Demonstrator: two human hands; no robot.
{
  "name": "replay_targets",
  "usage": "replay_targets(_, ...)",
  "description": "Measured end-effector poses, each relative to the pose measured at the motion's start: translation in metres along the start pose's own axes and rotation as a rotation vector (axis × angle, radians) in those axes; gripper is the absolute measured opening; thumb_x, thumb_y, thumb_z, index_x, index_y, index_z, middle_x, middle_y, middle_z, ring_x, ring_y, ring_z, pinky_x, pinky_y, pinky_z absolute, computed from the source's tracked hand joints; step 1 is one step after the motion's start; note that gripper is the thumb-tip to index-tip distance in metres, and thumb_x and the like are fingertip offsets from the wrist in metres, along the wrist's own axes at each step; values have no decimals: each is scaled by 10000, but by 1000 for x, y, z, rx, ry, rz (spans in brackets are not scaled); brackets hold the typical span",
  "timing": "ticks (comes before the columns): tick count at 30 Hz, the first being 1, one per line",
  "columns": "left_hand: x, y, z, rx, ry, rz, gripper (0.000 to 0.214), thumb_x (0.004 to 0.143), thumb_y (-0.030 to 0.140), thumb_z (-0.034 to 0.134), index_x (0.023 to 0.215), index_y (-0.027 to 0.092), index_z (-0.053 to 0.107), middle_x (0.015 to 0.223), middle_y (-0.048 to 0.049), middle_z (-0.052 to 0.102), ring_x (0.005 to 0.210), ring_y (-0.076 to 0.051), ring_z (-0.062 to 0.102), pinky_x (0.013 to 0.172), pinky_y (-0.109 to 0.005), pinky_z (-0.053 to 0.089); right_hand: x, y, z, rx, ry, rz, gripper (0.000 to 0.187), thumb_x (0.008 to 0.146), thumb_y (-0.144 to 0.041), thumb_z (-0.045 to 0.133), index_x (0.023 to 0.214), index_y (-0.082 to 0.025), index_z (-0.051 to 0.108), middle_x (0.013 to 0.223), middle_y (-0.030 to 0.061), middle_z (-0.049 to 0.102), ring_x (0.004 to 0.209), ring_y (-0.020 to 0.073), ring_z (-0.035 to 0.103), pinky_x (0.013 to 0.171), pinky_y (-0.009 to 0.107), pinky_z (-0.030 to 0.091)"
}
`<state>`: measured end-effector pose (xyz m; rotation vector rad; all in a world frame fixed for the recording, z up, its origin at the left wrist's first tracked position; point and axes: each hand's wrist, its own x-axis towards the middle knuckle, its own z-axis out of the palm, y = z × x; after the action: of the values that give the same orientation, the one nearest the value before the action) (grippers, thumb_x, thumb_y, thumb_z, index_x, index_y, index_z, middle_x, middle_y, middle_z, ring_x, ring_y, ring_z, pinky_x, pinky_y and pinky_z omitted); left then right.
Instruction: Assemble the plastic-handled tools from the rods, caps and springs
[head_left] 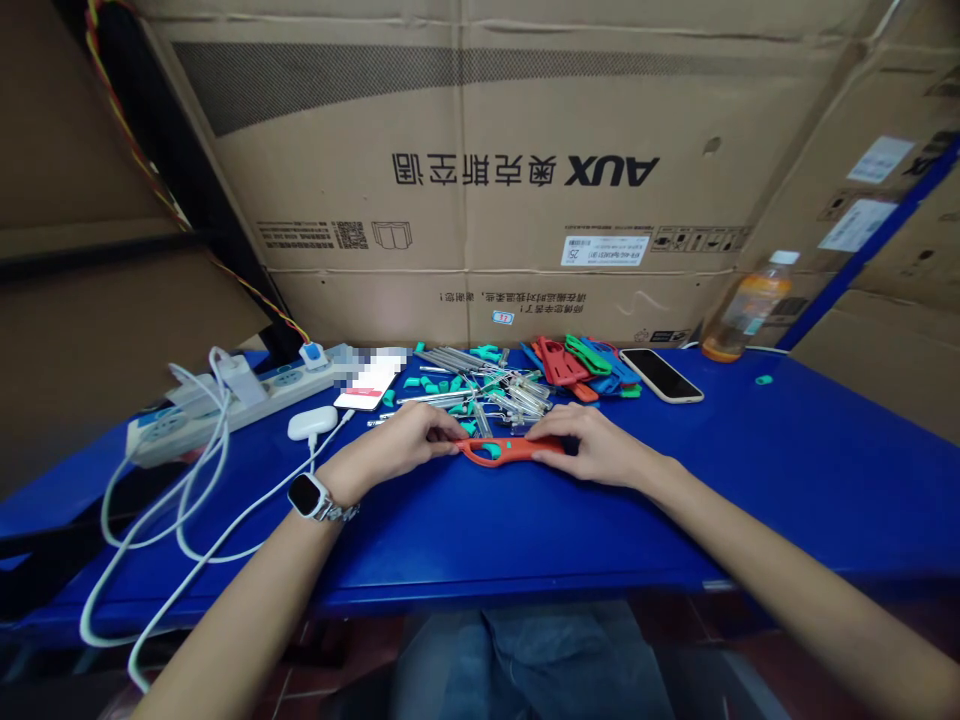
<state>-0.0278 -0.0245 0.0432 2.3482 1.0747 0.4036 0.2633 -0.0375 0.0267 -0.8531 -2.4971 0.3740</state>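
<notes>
Between my two hands lies an orange-red lighter casing [510, 451] with a looped handle and a teal trigger [492, 450] showing in the loop. My left hand [421, 440], with a watch on its wrist, pinches the loop end at the left. The right end is gripped by my right hand [589, 442], thumb below and fingers above. Just behind them is a pile of metal lighter rods with clear tanks [525, 395] and small teal pieces [442, 385]. Red, green and blue casings [559, 362] are heaped behind my right hand.
A phone with a dark screen [661, 375] and an orange drink bottle [750, 308] stand at the right. At the left are a lit phone [373, 380], a white charger case [313, 423], a power strip [232, 405] and loose white cables [217, 470]. Cardboard [480, 110] walls the blue table [525, 540].
</notes>
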Motion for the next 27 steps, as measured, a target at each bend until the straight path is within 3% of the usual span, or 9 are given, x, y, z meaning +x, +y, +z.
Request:
replay_targets(11, -2, 5, 0, -77, -29, -71, 183, 832, 274, 626, 909, 137, 719, 826, -59, 722, 706, -162, 617, 628, -251, 474, 2, 2, 1, -48, -2, -42, 217, 907, -283, 620, 1092, -214, 710, 1043, 72, 733, 955, 212, 661, 878, 402, 504)
replay_targets(27, 0, -3, 1, -47, -30, -64, 231, 837, 331, 631, 955, 150, 716, 879, -59, 720, 735, -170, 607, 636, -261, 463, 2, 4, 4, 23, -13, 42, 241, 870, -274, 675, 1103, -220, 702, 1055, 60, 728, 972, 211, 668, 888, 387, 518)
